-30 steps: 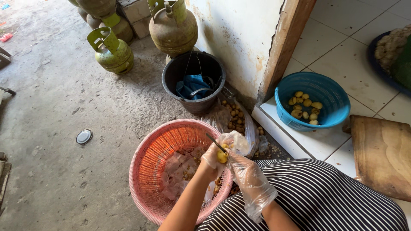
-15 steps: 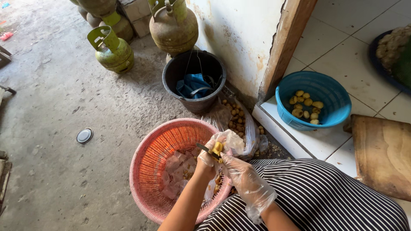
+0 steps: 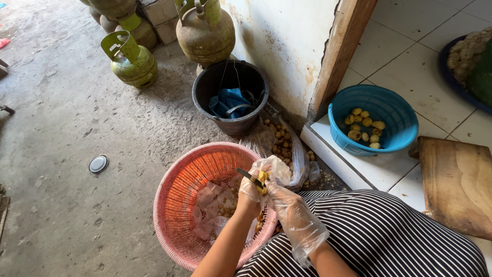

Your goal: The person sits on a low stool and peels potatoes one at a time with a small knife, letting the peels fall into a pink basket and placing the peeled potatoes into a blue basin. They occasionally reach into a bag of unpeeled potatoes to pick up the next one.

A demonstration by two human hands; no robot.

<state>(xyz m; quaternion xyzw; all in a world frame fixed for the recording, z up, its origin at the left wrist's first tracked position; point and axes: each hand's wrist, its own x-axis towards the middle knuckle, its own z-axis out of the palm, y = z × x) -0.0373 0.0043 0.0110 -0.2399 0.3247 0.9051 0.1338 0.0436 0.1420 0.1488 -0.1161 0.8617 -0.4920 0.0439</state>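
Observation:
My left hand [image 3: 250, 194], in a thin clear plastic glove, grips a small dark-bladed knife [image 3: 246, 174] whose blade points up and left. My right hand [image 3: 289, 208], also gloved, holds a small yellow peeled tuber [image 3: 262, 177] against the blade. Both hands hover over the near right rim of a pink plastic basket [image 3: 177, 202], which holds peelings and scraps of clear plastic. A clear bag of small brown unpeeled tubers [image 3: 284, 143] lies just beyond my hands. A blue basket [image 3: 397, 110] on the white tiled step holds several peeled yellow pieces.
A black bucket [image 3: 205, 100] with blue cloth stands by the wall. Green gas cylinders [image 3: 130, 59] stand on the concrete floor at the back. A round metal lid [image 3: 98, 163] lies left. A wooden board [image 3: 458, 179] rests on the tiles at right.
My hands have shifted slightly left and drawn closer together, and the knife blade has slid along the yellow tuber. Everything else stays where it was.

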